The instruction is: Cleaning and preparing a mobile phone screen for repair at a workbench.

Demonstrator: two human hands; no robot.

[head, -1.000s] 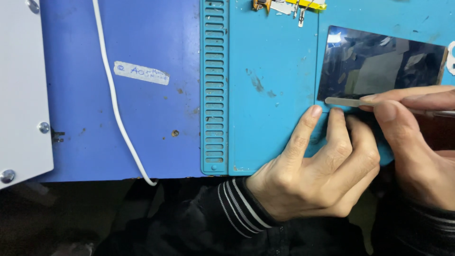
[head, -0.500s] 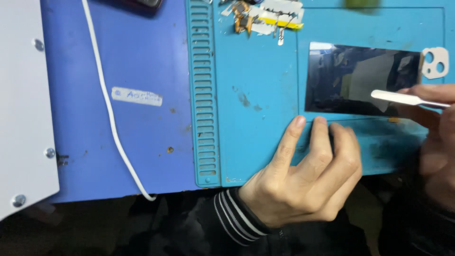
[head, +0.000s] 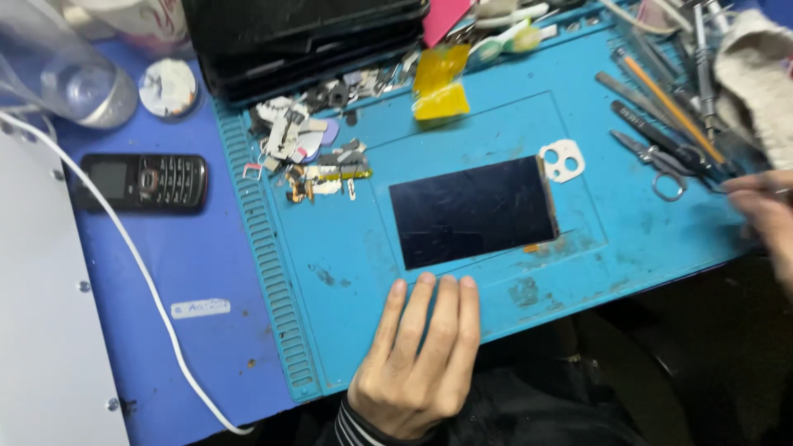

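A dark glass phone panel (head: 475, 211) lies flat in the middle of the teal work mat (head: 347, 272). A small white camera-hole frame (head: 562, 159) lies at its upper right corner. My left hand (head: 417, 359) rests flat on the mat's front edge, just below the panel, fingers together and holding nothing. My right hand (head: 766, 219) is blurred at the right edge, close to a row of hand tools (head: 661, 136). Whether it grips anything cannot be made out.
Small metal parts (head: 310, 157) and yellow tape pieces (head: 440, 87) lie on the mat's far side. A black keypad phone (head: 144, 182), a white cable (head: 140, 272) and a clear bottle (head: 66, 78) sit to the left. Black cases (head: 306, 33) stand behind; a cloth (head: 756, 78) lies top right.
The view has widened and shifted. My right hand left the panel and moved to the right edge by the tools. My left hand slid off the panel onto the mat's front edge.
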